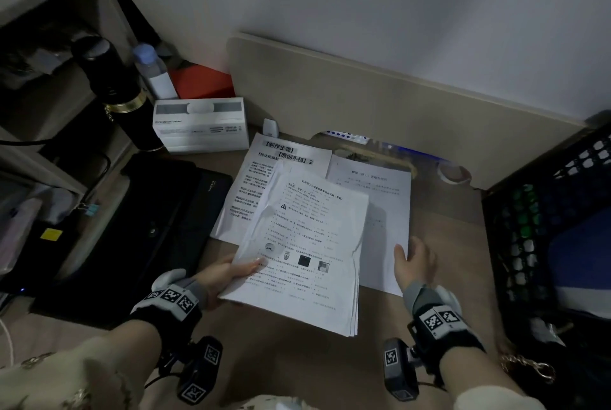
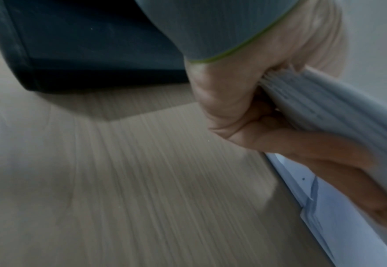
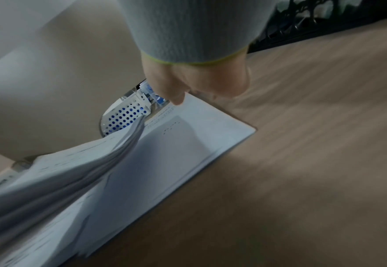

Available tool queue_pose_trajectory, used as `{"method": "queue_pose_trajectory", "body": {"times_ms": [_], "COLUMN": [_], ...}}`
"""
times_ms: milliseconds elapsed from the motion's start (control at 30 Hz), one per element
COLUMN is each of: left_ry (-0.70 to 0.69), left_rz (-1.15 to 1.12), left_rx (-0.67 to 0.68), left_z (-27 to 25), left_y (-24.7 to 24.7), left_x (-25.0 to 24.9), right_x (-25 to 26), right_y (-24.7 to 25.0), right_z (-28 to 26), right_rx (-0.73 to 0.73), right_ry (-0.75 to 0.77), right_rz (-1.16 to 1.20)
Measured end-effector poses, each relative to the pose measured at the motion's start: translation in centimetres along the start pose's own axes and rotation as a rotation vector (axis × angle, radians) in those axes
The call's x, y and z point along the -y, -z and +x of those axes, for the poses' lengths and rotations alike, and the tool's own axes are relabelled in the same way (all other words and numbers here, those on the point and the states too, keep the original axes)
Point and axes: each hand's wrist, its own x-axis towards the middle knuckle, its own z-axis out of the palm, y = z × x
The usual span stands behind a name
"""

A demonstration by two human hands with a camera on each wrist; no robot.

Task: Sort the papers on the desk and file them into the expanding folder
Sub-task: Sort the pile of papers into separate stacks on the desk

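Observation:
My left hand [image 1: 228, 274] grips a lifted stack of printed papers [image 1: 304, 251] by its left edge, thumb on top and fingers underneath; the left wrist view shows that hand [image 2: 238, 112] curled round the stack's edge [image 2: 325, 101]. Two more sheets lie flat on the desk: one with a bold headline [image 1: 291, 153] at the back and a plainer sheet [image 1: 388, 211] to the right. My right hand [image 1: 413, 260] rests relaxed on that right sheet's near edge, and in the right wrist view its thumb [image 3: 178, 100] touches the sheet [image 3: 199, 137]. The black expanding folder [image 1: 158, 227] lies closed to the left.
A white box [image 1: 201, 125], a black flask [image 1: 112, 85] and a water bottle [image 1: 155, 72] stand at the back left. A black mesh crate [image 1: 549, 227] borders the right side. A beige board [image 1: 380, 95] leans against the wall. Bare wooden desk [image 1: 297, 363] shows near me.

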Motion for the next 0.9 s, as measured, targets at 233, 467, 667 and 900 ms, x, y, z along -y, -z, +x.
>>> {"method": "queue_pose_trajectory", "body": {"times_ms": [233,467,667,900], "left_ry": [-0.013,-0.045,-0.078,-0.017], "left_rz": [0.027,0.083,0.096,0.107], "left_rx": [0.002,0.048,0.072,0.002], "left_z": [-0.8,-1.8,-2.0,-1.3], "left_y": [-1.1,-1.9,-2.3,-1.8], "left_x": [1.2,2.9,4.3,4.5], "right_x": [-0.1,-1.3,-2.3,-3.6], "right_y": [-0.9,-1.2,-0.8,0.1], "right_z": [-6.1,-8.8,-9.5,-9.7], "right_rx": [0.341,0.299,0.251,0.136], "right_ry": [-0.055,-0.008,-0.045,-0.189], "right_rz": [0.294,0.388,0.314,0.352]}}
